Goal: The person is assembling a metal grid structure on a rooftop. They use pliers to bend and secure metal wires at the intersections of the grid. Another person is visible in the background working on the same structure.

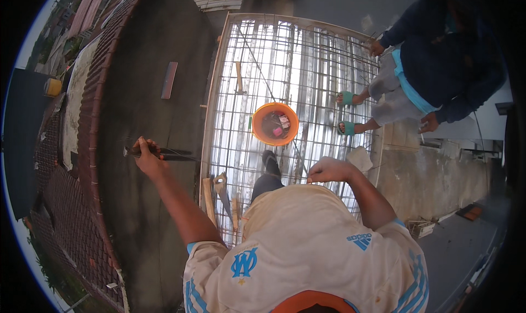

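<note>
My left hand (148,155) is stretched out to the left, closed round what looks like a hammer (181,155). Its dark head pokes out left of my fingers and its black handle points right. My right hand (330,170) is in front of my belly, thumb and fingers pinched at the end of a thin dark cord (300,155). That cord slants up past the orange bucket (292,136), which stands on the steel bar grid (323,55). Small dark, pink and pale things lie in the bucket. My shoe (270,160) shows just below it.
A wooden-handled hammer (239,76) lies on the grid. A saw (222,189) and a wood strip (208,200) lie near my left side. On the dark surface rests a long flat board (170,80). A co-worker in green sandals (347,127) stands at right. Tiled roofs (82,220) are left.
</note>
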Demonstrator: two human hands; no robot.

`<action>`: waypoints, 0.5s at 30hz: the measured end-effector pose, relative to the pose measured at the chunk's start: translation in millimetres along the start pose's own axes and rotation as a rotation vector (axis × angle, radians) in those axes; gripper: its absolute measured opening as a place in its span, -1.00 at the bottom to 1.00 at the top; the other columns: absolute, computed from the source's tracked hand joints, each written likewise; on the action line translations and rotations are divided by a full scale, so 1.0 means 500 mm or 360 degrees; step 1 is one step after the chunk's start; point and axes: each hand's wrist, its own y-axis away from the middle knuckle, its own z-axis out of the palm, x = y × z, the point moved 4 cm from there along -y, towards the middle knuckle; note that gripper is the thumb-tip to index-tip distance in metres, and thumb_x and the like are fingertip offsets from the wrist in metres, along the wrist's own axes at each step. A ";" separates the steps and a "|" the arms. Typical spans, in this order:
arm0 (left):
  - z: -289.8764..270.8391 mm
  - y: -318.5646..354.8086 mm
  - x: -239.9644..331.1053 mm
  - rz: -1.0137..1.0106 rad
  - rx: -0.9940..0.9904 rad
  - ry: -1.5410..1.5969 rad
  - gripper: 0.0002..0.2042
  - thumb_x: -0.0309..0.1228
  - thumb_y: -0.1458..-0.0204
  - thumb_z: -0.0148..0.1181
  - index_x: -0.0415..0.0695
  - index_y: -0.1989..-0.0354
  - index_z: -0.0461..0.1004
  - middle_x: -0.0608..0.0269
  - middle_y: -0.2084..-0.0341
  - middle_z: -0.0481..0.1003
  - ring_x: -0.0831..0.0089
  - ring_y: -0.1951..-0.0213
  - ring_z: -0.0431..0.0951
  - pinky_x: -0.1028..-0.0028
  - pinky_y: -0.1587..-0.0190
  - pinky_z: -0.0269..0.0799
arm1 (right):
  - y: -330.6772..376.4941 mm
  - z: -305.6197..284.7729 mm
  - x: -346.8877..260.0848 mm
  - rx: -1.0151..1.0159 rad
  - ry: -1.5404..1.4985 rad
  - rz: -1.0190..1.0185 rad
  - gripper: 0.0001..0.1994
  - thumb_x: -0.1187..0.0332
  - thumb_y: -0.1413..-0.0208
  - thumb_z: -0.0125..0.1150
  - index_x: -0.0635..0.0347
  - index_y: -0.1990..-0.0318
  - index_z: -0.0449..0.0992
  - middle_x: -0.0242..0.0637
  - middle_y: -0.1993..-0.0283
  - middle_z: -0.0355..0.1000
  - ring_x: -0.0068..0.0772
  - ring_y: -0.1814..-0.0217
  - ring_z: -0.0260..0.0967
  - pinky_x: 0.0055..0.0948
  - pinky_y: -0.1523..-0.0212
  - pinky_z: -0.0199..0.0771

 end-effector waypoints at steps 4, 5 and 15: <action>0.018 -0.092 -0.001 -0.0046 -0.0124 0.0376 -0.92 -0.43 -0.13 0.02 -0.17 0.29 0.33 0.31 0.52 0.35 0.58 0.49 0.33 0.57 0.50 0.27 | -0.010 -0.029 -0.037 0.0158 -0.0854 0.0088 -0.75 0.23 -0.02 0.19 0.26 0.33 0.53 -0.47 0.65 0.30 -0.63 0.53 0.24 -0.53 0.48 0.27; 0.025 -0.111 0.002 -0.0037 -0.0184 0.0433 -0.92 -0.43 -0.13 0.02 -0.17 0.29 0.33 0.31 0.52 0.35 0.58 0.49 0.33 0.56 0.49 0.27 | -0.018 -0.036 -0.046 0.0177 -0.0858 0.0066 -0.75 0.22 -0.03 0.18 0.25 0.32 0.52 -0.48 0.65 0.27 -0.64 0.54 0.21 -0.54 0.50 0.25; 0.090 -0.163 0.016 -0.0065 -0.0304 0.0493 -0.90 -0.41 -0.13 0.04 -0.15 0.27 0.34 0.32 0.53 0.35 0.56 0.48 0.33 0.55 0.48 0.28 | -0.086 -0.038 -0.102 0.0299 -0.0102 -0.0098 -0.75 0.23 -0.06 0.11 0.25 0.25 0.50 -0.34 0.46 0.42 -0.55 0.37 0.31 -0.46 0.25 0.33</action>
